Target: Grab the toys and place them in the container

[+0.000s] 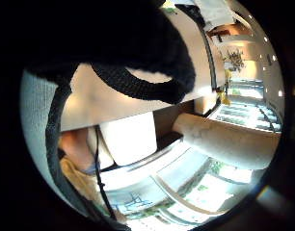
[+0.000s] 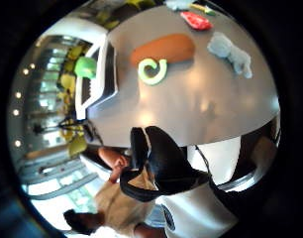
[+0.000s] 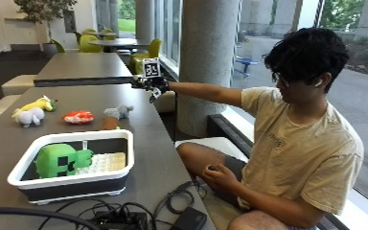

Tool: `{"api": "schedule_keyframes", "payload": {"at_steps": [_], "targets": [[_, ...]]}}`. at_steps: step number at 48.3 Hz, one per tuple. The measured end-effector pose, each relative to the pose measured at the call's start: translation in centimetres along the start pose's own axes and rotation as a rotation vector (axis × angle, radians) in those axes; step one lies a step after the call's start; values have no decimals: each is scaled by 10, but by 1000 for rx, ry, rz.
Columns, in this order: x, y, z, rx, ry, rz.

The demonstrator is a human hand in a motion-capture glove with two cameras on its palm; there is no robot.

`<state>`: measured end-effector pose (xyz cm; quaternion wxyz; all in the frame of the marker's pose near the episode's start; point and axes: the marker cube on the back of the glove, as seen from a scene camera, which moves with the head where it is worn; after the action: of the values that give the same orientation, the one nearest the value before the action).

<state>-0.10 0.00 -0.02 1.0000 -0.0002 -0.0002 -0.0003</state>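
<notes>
Several toys lie on the grey table (image 3: 145, 143): a white and yellow plush (image 3: 31, 113), a red toy (image 3: 77, 116), a grey plush (image 3: 118, 111) and a brown toy (image 3: 110, 123). The thumb side palm view shows the brown toy (image 2: 164, 48) with a green curl on it, the red toy (image 2: 196, 21) and the grey plush (image 2: 230, 52). The white and black container (image 3: 117, 179) at the near end holds a green block-headed toy (image 3: 60, 160). My gloved right hand (image 3: 152, 86) is stretched out above the table's far edge, beyond the toys, fingers loosely curled with nothing in them.
Cables and black devices (image 3: 139, 215) lie at the table's near end beside the container. A second table (image 3: 82, 67) stands behind, a concrete pillar (image 3: 206, 57) to the right. The bare left hand (image 3: 212, 172) rests on the person's lap.
</notes>
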Motion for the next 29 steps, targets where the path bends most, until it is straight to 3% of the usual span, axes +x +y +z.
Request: {"api": "schedule_keyframes", "payload": {"at_steps": [7, 29], "targets": [[8, 1, -5, -5, 89, 6], [-7, -13, -5, 48, 17, -18]]}}
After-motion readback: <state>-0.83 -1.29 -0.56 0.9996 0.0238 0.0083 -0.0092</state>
